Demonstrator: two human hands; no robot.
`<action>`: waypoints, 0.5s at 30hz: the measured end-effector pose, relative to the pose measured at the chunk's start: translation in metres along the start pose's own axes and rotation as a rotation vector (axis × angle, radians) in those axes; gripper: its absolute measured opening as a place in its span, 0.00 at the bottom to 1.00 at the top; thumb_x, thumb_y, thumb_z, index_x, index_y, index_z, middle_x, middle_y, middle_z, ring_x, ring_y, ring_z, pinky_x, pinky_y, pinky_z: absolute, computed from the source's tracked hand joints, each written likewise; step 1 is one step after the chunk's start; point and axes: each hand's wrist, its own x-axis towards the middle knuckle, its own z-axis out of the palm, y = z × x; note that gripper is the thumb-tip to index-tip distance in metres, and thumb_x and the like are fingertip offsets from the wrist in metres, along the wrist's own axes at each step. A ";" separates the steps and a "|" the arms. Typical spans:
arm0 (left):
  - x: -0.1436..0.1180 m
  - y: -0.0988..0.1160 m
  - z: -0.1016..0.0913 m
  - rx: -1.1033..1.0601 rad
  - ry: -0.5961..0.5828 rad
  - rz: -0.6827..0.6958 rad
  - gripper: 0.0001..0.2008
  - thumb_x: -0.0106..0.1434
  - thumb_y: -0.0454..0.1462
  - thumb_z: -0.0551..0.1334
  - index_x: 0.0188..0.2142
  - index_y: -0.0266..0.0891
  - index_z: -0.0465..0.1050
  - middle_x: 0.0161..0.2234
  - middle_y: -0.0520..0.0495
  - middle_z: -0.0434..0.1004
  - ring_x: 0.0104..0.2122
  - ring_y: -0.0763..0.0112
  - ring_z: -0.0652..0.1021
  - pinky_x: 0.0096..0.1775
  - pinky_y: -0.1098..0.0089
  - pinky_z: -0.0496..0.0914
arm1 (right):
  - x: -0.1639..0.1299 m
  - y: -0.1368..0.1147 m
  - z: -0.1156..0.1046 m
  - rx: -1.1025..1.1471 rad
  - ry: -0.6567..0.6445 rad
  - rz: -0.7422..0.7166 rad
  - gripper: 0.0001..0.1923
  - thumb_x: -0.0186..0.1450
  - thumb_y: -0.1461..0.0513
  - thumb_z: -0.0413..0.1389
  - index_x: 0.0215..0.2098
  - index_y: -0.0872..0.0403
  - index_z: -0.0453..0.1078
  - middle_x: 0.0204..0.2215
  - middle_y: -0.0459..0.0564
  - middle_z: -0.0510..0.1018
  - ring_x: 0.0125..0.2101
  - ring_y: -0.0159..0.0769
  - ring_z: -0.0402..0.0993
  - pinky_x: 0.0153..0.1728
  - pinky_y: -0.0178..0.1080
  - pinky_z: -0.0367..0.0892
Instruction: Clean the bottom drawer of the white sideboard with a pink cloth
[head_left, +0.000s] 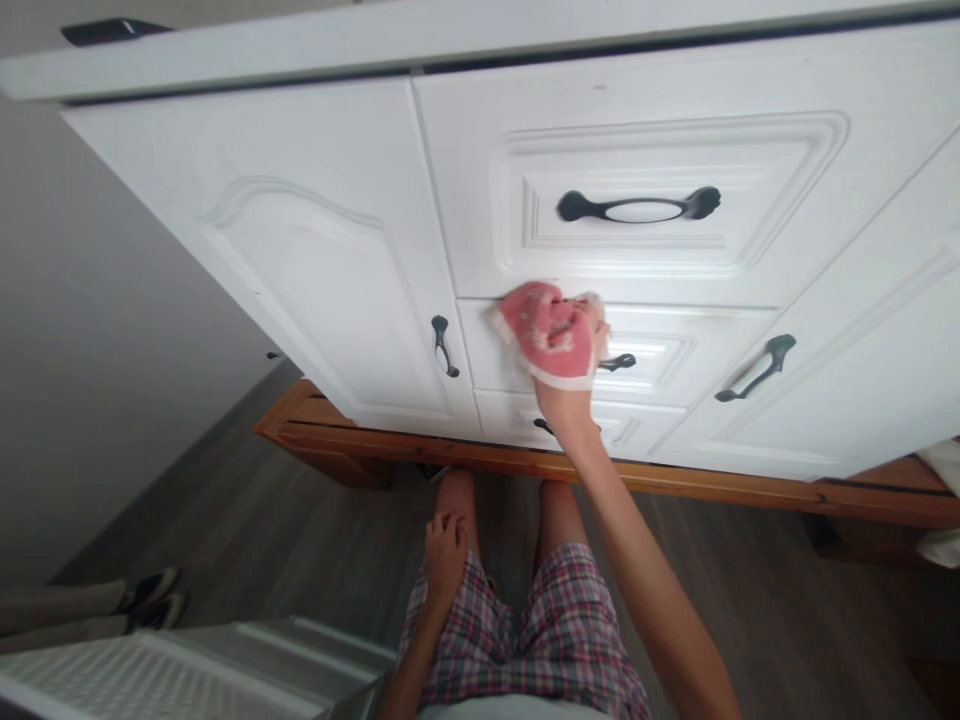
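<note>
Cloth bunched under the right hand presses the middle drawer front; left hand rests curled on the thigh; lower drawer remains below.

I have a single view, from the camera on the person's head. It looks steeply down and forward along a white cabinet, so the doors and drawers lean away and shrink toward the floor. The top drawer sits nearest the lens. The person's own legs show at the near bottom edge. No second view overlaps it.
</note>
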 end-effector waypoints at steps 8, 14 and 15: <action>-0.003 0.001 -0.009 -0.018 0.000 -0.031 0.16 0.72 0.33 0.57 0.48 0.43 0.85 0.50 0.40 0.78 0.48 0.53 0.78 0.55 0.49 0.77 | -0.063 -0.004 0.059 0.015 -0.252 -0.061 0.20 0.70 0.58 0.61 0.59 0.55 0.69 0.57 0.63 0.74 0.56 0.52 0.65 0.62 0.55 0.67; 0.001 0.011 -0.016 -0.068 -0.029 -0.032 0.17 0.71 0.33 0.57 0.41 0.44 0.87 0.48 0.41 0.79 0.48 0.53 0.78 0.55 0.48 0.77 | -0.087 0.056 0.021 -0.045 -0.239 -0.017 0.14 0.69 0.56 0.60 0.50 0.53 0.72 0.50 0.61 0.77 0.51 0.53 0.69 0.58 0.57 0.69; 0.004 0.012 -0.018 -0.081 -0.034 -0.031 0.17 0.71 0.33 0.57 0.40 0.44 0.87 0.47 0.42 0.79 0.48 0.53 0.79 0.55 0.49 0.78 | -0.084 0.066 0.008 -0.068 -0.189 0.008 0.13 0.68 0.55 0.60 0.47 0.52 0.72 0.48 0.60 0.77 0.49 0.52 0.70 0.58 0.58 0.69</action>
